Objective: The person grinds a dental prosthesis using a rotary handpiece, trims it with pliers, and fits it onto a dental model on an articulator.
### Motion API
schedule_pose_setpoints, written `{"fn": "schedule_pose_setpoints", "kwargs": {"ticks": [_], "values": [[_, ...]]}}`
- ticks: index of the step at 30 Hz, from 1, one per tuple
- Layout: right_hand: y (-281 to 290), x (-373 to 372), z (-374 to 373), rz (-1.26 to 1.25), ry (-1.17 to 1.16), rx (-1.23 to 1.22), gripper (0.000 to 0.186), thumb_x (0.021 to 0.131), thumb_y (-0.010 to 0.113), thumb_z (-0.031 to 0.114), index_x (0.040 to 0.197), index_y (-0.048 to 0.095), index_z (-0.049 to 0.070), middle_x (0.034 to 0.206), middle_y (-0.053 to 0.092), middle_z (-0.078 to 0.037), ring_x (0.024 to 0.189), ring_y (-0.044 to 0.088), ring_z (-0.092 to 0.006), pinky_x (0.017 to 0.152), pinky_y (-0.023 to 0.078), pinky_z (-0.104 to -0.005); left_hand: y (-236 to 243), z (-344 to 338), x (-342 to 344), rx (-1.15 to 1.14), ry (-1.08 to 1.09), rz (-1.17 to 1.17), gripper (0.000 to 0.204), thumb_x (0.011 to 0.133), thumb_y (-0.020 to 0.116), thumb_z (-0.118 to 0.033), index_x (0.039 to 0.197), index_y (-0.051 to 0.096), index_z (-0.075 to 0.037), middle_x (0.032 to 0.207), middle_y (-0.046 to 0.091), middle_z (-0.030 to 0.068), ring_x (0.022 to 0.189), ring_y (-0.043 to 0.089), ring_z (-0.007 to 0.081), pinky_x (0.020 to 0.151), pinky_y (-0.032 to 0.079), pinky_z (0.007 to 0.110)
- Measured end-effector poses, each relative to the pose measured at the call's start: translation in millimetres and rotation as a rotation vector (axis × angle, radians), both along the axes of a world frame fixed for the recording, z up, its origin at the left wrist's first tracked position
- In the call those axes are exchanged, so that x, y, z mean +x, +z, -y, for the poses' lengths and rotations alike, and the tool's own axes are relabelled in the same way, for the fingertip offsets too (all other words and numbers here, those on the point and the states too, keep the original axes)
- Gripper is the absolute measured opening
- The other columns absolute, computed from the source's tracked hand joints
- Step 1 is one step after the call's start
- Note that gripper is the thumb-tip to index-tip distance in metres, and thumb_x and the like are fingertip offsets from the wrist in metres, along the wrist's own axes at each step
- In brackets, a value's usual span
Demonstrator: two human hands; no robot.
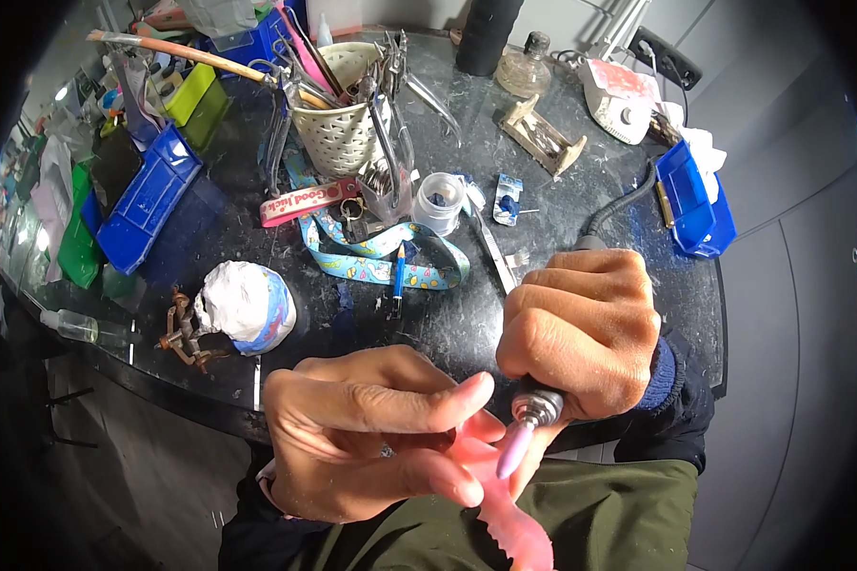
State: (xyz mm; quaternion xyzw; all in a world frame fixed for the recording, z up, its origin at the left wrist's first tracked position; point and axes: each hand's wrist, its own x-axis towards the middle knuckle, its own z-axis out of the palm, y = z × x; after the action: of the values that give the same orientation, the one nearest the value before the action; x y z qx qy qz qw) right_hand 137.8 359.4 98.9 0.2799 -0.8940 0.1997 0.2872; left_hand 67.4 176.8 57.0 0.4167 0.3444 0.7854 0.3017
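Note:
My left hand (371, 433) grips a pink, thin, curved piece (514, 533) with a scalloped edge, like a denture base, low in the middle of the view above my lap. My right hand (581, 338) is wrapped round a metal-nosed rotary handpiece (538, 407), whose cord runs back along the desk. Its pale lilac-pink bit (514, 452) points down at the pink piece, touching it or very close. Part of the piece is hidden behind my left fingers.
A white plaster block (245, 305) beside a brass articulator (186, 338), blue trays (148, 200), a basket (338, 138) of pliers, lanyard (428, 266), pencil (398, 285), small cup (438, 205), metal tool (495, 247) and spirit lamp (524, 67) stand on the dark desk (324, 333).

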Motion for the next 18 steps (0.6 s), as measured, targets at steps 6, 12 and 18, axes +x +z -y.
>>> {"fn": "schedule_pose_setpoints", "kwargs": {"ticks": [6,12,18], "values": [[-3.3,-0.7,-3.2,-0.120,0.046,0.105,0.054,0.058,0.063,0.057,0.064,0.044,0.008,0.055,0.034,0.000,0.041,0.042,-0.0127,0.035,0.032,-0.0265,0.3,-0.5,4.5,0.003,-0.011,0.043,0.036,0.065,0.076,0.002,0.098,0.063,0.007,0.080,0.062,0.0186,0.075,0.065,0.0207,0.064,0.053,0.026],[-3.5,-1.9,-0.2,-0.085,0.023,0.079,0.051,0.062,0.061,0.055,0.060,0.043,0.007,0.053,0.036,0.000,0.040,0.042,-0.0120,0.035,0.031,-0.0260,-0.7,-0.5,6.3,0.010,-0.022,0.090,0.037,0.065,0.076,0.001,0.099,0.062,0.006,0.081,0.062,0.0178,0.076,0.065,0.0208,0.064,0.055,0.026],[-5.9,-0.6,-0.5,-0.165,0.082,0.073,0.027,0.040,0.044,0.029,0.053,0.041,0.006,0.051,0.041,-0.002,0.039,0.043,-0.0125,0.035,0.030,-0.0236,1.3,-1.3,2.7,-0.017,-0.030,0.006,0.038,0.065,0.076,0.001,0.100,0.062,0.006,0.082,0.063,0.0176,0.076,0.065,0.0196,0.063,0.054,0.024]]}}
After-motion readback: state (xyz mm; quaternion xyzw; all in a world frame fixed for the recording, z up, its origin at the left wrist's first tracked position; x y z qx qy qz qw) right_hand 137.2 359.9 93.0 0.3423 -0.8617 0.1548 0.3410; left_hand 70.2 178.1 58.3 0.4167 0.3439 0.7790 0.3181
